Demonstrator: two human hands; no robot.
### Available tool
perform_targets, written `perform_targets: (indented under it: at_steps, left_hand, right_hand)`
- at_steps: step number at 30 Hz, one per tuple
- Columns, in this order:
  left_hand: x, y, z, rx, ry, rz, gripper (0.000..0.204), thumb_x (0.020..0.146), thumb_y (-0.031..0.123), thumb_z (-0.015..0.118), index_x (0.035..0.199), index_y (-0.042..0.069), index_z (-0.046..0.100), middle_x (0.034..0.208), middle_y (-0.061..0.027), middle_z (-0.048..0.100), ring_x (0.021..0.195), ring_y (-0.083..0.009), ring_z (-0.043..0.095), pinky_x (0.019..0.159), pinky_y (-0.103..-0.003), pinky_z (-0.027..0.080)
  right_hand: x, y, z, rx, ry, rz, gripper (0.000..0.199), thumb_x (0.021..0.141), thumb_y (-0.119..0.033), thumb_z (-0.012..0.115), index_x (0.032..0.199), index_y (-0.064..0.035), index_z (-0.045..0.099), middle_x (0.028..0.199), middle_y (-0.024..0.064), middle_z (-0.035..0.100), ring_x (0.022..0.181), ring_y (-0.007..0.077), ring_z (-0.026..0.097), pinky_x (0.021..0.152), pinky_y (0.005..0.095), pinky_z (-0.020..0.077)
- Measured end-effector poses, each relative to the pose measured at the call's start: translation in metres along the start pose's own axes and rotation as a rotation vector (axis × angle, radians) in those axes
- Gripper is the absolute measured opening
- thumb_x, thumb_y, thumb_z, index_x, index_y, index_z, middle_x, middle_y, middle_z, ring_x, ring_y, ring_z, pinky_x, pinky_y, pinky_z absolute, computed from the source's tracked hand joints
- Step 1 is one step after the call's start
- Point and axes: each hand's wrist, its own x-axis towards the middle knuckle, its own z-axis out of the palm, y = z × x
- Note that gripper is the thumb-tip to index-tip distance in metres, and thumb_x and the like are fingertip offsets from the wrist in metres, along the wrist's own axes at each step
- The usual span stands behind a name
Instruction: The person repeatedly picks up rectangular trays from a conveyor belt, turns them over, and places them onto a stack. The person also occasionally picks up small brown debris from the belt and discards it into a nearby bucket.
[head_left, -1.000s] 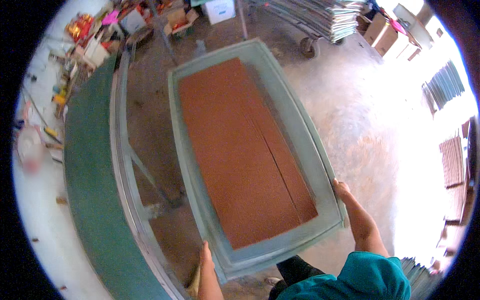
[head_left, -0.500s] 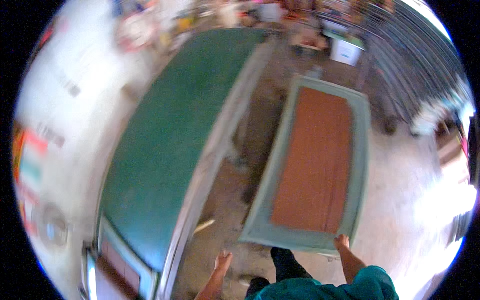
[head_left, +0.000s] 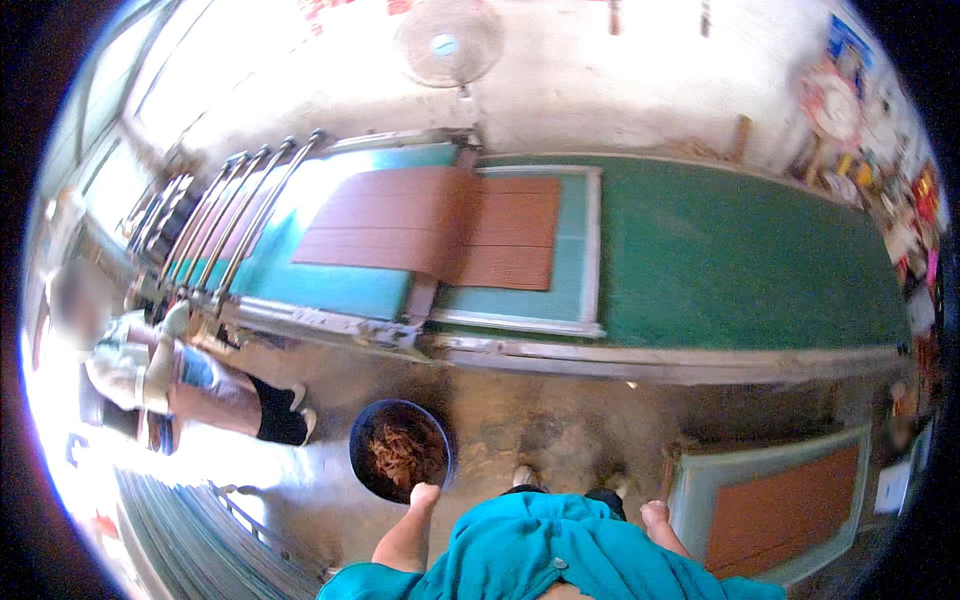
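My left hand [head_left: 425,496] hangs at my side with its fingers curled, and no object shows in it. It overlaps the lower rim of a blue tub [head_left: 355,462] in this view; whether it touches is hard to tell. Brown shredded scraps [head_left: 403,452] lie in the tub. My right hand [head_left: 655,514], also curled and holding nothing visible, is just left of a pale-framed panel [head_left: 690,480]. A brown sheet [head_left: 785,512] covers the middle of that panel. A narrow gap seems to separate hand and frame.
Ahead runs a long green-topped table [head_left: 740,255] with a metal rail [head_left: 650,358]. On its left lie another framed brown sheet [head_left: 512,232] and several rollers [head_left: 265,220]. A person [head_left: 190,380] stands at the left. A fan [head_left: 447,42] is by the wall. Stacked sheets [head_left: 190,530] lie lower left.
My view has swung left, so the green table now lies across ahead. My right hand, earlier at the panel's near edge, is now beside the panel. The tub and the person have come into view.
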Motion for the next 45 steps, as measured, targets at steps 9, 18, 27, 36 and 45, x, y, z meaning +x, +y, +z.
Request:
perform_targets:
  at_steps: [9,18,27,36,45]
  left_hand:
    - [0.021,-0.09,0.062,-0.383,-0.026,-0.295,0.022,0.073,0.014,0.05,0.081,-0.003,0.062,0.08,-0.0173,0.063,0.078,-0.0285,0.062,0.067,-0.037,0.047]
    - [0.063,0.006,0.002,-0.84,0.06,-0.327,0.03,0.075,0.014,0.055,0.101,0.0,0.057,0.104,-0.0134,0.056,0.094,-0.0291,0.052,0.077,-0.048,0.045]
    - [0.05,0.104,-0.105,-1.255,0.252,-0.415,0.038,0.08,0.02,0.053,0.116,0.008,0.047,0.118,-0.0119,0.045,0.101,-0.028,0.045,0.079,-0.045,0.042]
    - [0.036,0.046,-0.09,-1.099,0.113,-0.544,0.031,0.081,0.017,0.051,0.112,0.01,0.048,0.082,-0.0047,0.047,0.075,-0.0183,0.046,0.066,-0.044,0.043]
    - [0.015,0.106,-0.103,-0.995,0.065,-0.643,0.032,0.081,0.023,0.052,0.111,0.014,0.048,0.092,-0.0028,0.049,0.083,-0.0183,0.045,0.061,-0.039,0.041]
  right_hand:
    - [0.049,-0.179,-0.094,0.639,-0.56,0.323,0.028,0.078,-0.016,0.052,0.054,-0.0146,0.039,0.045,0.0015,0.035,0.033,0.0153,0.029,0.03,0.0318,0.0151]
    - [0.148,-0.352,-0.096,0.245,-0.641,0.031,0.018,0.071,-0.014,0.052,0.056,-0.0053,0.054,0.047,0.0043,0.047,0.037,0.0134,0.042,0.033,0.029,0.0315]
    - [0.198,-0.504,-0.153,-0.211,0.037,-0.712,0.037,0.087,-0.038,0.041,0.084,-0.007,0.06,0.092,0.0182,0.061,0.081,0.0343,0.059,0.067,0.0488,0.0447]
    - [0.315,-0.558,-0.15,-0.507,0.36,-0.612,0.061,0.09,-0.049,0.027,0.139,-0.0153,0.018,0.146,0.0088,0.007,0.135,0.0279,0.005,0.104,0.0569,0.0031]
    - [0.356,-0.461,-0.233,-0.686,0.378,-0.387,0.056,0.09,-0.042,0.033,0.137,-0.0128,0.024,0.146,0.0063,0.014,0.134,0.026,0.009,0.1,0.0628,0.003]
